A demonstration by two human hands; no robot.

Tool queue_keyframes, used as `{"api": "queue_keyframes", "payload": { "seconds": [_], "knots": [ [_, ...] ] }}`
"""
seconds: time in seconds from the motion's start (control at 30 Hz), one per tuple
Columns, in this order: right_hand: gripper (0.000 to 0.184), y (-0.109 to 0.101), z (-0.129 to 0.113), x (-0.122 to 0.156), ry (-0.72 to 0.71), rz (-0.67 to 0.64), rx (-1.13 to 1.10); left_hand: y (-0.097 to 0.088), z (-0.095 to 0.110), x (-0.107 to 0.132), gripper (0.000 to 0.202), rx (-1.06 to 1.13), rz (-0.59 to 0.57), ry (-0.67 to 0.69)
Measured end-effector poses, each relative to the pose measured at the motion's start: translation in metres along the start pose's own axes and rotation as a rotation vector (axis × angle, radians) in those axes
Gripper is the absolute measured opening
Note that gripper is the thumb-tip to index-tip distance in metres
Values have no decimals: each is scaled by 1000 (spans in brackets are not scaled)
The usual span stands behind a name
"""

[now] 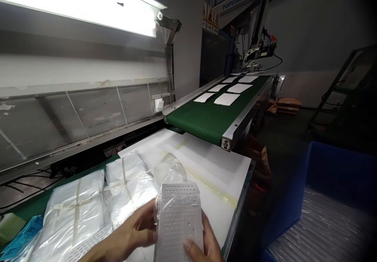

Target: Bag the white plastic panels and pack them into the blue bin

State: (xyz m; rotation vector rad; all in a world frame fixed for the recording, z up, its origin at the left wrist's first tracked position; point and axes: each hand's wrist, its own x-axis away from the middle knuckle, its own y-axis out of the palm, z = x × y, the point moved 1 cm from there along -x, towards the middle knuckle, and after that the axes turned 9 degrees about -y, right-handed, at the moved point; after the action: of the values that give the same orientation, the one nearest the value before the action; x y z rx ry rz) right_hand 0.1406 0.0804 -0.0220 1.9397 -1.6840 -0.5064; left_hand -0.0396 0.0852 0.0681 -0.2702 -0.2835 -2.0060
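Note:
My left hand and my right hand grip the two long sides of a white perforated plate. A clear plastic bag is around the plate, and its loose end rises over the white work surface. Just left of my hands lie strapped bundles wrapped in clear plastic. Another perforated plate sits under the plastic near my left wrist.
A green conveyor belt carrying several white sheets ends just beyond the work surface. A blue bin lined with plastic stands low at right. A blue packet lies at lower left, and a fluorescent lamp hangs above.

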Motion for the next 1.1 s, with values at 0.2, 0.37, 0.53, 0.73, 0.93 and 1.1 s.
{"api": "queue_keyframes", "payload": {
  "seconds": [0.2,0.37,0.53,0.73,0.93,1.1],
  "knots": [
    [70,-16,-22,-25,-153,-248,384,-10,0,-11,45,16,96,41],
    [70,-19,-24,-29,-203,-165,490,-2,-7,-18,27,-303,243,152],
    [34,-10,-51,-32,-414,-5,492,-1,-12,-13,25,-560,313,166],
    [21,-8,-58,-33,-474,-75,612,-4,-26,-11,43,-578,305,144],
    [19,-32,-41,-22,-564,-116,830,3,-31,-12,51,-334,328,102],
    [22,-63,-23,-14,-451,-136,929,7,-27,-14,51,-222,97,58]
  ]
}}
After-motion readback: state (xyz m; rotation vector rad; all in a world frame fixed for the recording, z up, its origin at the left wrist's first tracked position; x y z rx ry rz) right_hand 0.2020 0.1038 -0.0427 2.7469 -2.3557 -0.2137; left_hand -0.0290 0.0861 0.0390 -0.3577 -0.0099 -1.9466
